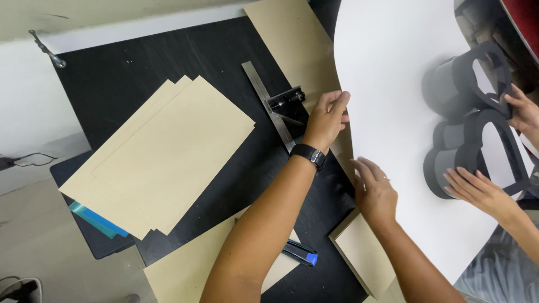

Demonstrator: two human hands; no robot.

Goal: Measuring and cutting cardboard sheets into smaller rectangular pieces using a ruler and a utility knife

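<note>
My left hand (pixel 327 119), a black watch on its wrist, is curled over the left edge of a large white sheet (pixel 393 73). My right hand (pixel 374 192) rests flat on the same sheet nearer to me, its fingers spread. The sheet curves up at the right side of the black mat (pixel 129 62). On the sheet stand two black heart-shaped box frames (pixel 477 90), held by another person's hands (pixel 482 193) at the right edge.
A stack of tan cardboard sheets (pixel 163 151) lies on the mat's left half. A metal ruler with a black clamp (pixel 270 104) lies beside my left hand. A blue and black utility knife (pixel 300 252), a small tan board (pixel 365 252) and more tan sheets (pixel 292 45) lie around.
</note>
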